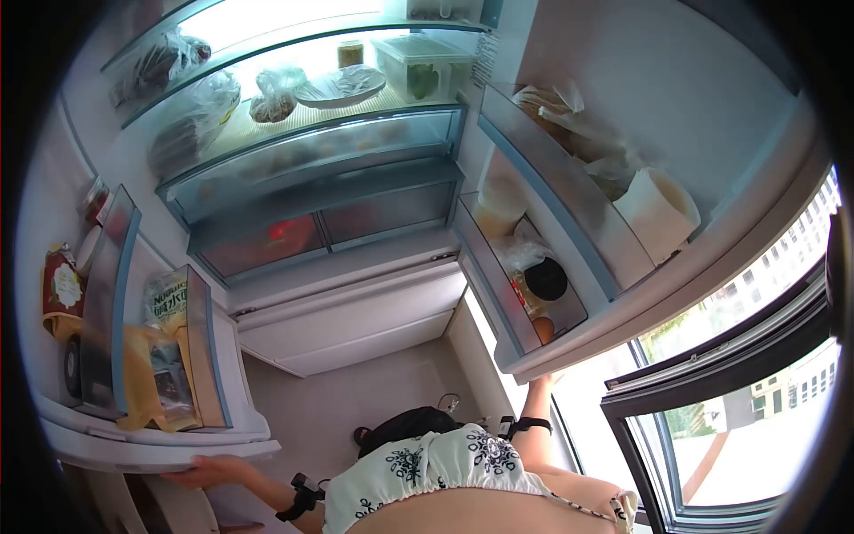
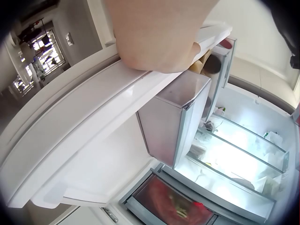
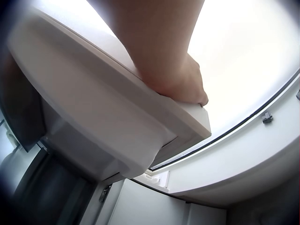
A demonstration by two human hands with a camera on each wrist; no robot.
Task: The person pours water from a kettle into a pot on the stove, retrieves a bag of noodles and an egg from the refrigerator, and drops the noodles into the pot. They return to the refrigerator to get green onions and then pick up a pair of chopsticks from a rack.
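Note:
Both doors of a refrigerator stand open. At lower left in the head view, my left hand (image 1: 209,472) grips the edge of the left refrigerator door (image 1: 133,451). The left wrist view has this hand (image 2: 157,51) over the white door edge (image 2: 84,108), a thumb tip showing on the inner side. On the other side, my right hand (image 1: 540,389) holds the edge of the right refrigerator door (image 1: 738,254), its fingers mostly hidden behind it. From the right wrist, the hand (image 3: 180,84) is bent around the corner of that door (image 3: 89,89).
Lit shelves (image 1: 258,133) carry bagged food, a plate under plastic wrap (image 1: 347,84) and a clear lidded box (image 1: 422,67). Drawers (image 1: 267,245) sit below. Door bins hold packets (image 1: 165,374), a paper roll (image 1: 654,214) and jars. An open window (image 1: 729,436) stands close behind the right door.

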